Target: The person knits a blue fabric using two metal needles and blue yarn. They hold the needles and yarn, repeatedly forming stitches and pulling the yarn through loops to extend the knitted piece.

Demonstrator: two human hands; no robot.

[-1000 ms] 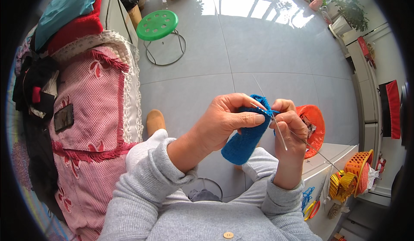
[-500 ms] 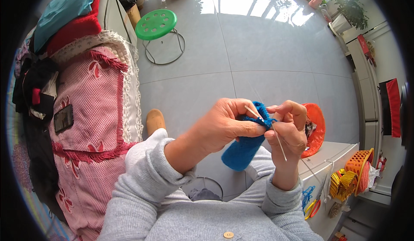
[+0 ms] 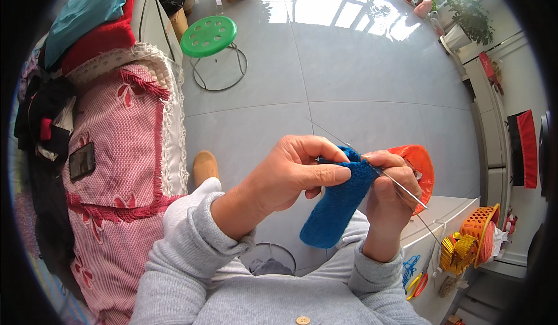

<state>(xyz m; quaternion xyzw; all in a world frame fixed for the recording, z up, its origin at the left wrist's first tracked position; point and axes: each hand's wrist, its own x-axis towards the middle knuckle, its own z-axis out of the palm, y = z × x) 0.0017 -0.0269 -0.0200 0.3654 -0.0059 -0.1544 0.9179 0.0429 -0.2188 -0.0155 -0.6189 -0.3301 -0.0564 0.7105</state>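
A blue knitted tube (image 3: pixel 335 214) hangs between my hands above my lap. My left hand (image 3: pixel 295 167) pinches its upper edge with the thumb on the near side. On the other side, my right hand (image 3: pixel 390 194) is closed around the edge of the knitting and a thin knitting needle (image 3: pixel 408 190), which points down to the right. Another thin needle (image 3: pixel 328 132) sticks out past the top of the knitting, up to the left. The stitches under my fingertips are partly hidden.
An orange-red bag (image 3: pixel 419 161) lies behind my right hand. To the right, a white surface holds scissors (image 3: pixel 416 287), blue yarn (image 3: pixel 410 267) and an orange basket (image 3: pixel 480 223). A pink-covered sofa (image 3: pixel 119 168) with a phone (image 3: pixel 82 161) stands left. Ahead is a green stool (image 3: pixel 209 37).
The knitting has turned, and more of its blue side shows between my hands. The needle in my right hand now points further right, and another needle shows beyond the top edge.
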